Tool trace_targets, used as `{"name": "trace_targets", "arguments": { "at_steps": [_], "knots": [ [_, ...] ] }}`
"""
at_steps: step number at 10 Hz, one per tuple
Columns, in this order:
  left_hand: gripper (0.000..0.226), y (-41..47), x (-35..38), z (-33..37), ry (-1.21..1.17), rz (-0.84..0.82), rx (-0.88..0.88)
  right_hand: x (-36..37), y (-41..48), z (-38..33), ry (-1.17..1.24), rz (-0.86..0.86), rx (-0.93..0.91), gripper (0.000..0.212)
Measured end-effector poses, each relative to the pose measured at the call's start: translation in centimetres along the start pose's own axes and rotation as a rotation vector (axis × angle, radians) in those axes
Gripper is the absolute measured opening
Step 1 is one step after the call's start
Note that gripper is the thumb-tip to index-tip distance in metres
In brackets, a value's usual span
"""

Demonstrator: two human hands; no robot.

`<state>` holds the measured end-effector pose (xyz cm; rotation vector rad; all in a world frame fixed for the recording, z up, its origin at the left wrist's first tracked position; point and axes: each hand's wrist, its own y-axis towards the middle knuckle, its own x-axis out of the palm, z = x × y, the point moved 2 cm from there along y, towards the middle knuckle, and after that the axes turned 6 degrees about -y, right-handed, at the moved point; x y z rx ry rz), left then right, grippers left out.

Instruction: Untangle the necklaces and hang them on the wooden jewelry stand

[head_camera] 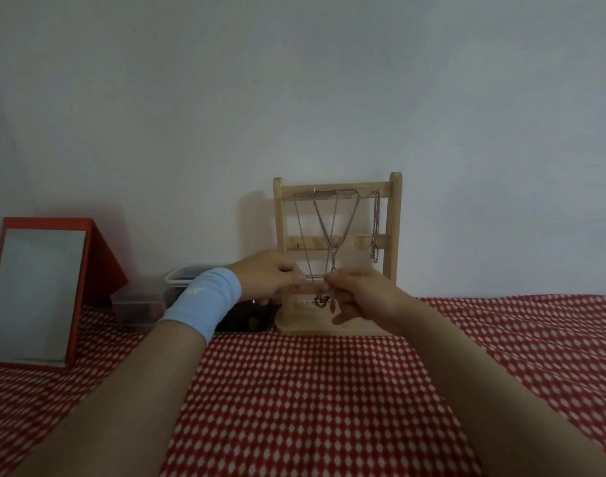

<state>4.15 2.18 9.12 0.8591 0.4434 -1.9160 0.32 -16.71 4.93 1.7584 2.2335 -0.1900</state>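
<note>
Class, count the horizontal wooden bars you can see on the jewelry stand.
3 visible: the top bar, the middle bar, and a lower bar partly covered by the hands. Another could be hidden behind them.

One wooden jewelry stand with three crossbars; several chain necklaces hang on it, perhaps three or four, too overlapped to count surely. Two hands, left and right. One blue wristband, one red-framed mirror, two clear plastic boxes
</note>
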Motion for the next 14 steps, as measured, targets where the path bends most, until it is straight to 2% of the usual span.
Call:
{"name": "trace_targets", "arguments": {
  "at_steps": [1,3,4,5,7,8,9,10,11,13,14],
  "knots": [
    [0.026,-0.1,-0.6,-0.7,-0.065,0.089,0.004,-1.3,0.3,-0.8,-0.129,0.178,0.0,0.028],
    [0.032,1.3,-1.1,-1.3,-0.033,0.6,0.101,-3.2,1.8,-2.5,-0.438,0.501,-0.095,0.028],
    [0.034,1.9,-1.0,-0.9,-0.008,0.748,0.121,-3.4,2.3,-3.5,-0.598,0.699,-0.203,0.029],
    [0.041,2.6,-0.8,-0.6,0.012,0.853,0.111,-3.2,2.9,-3.8,-0.658,0.784,-0.208,0.036],
    [0.056,2.8,1.5,-2.1,-0.086,0.75,-0.021,-2.4,3.6,-2.1,-0.735,0.766,-0.137,0.042],
    [0.048,2.6,2.3,-3.3,-0.269,0.653,-0.059,-2.0,3.1,-0.7,-0.727,0.705,-0.101,0.042],
    [0.034,2.3,3.4,-4.0,-0.447,0.53,-0.087,-1.4,2.9,0.7,-0.585,0.6,-0.02,0.042],
    [0.024,2.2,4.6,-4.3,-0.532,0.438,-0.108,-0.8,2.5,1.8,-0.287,0.451,0.03,0.035],
    [0.025,2.4,5.4,-4.7,-0.56,0.41,-0.113,-0.4,2.1,2.6,-0.165,0.357,0.07,0.033],
    [0.031,1.8,5.8,-5.4,-0.432,0.393,-0.083,-0.9,1.5,2.2,-0.198,0.293,0.185,0.045],
    [0.042,0.9,4.2,-5.1,-0.225,0.267,-0.153,-2.2,0.5,0.5,-0.418,0.132,0.342,0.059]
  ]
}}
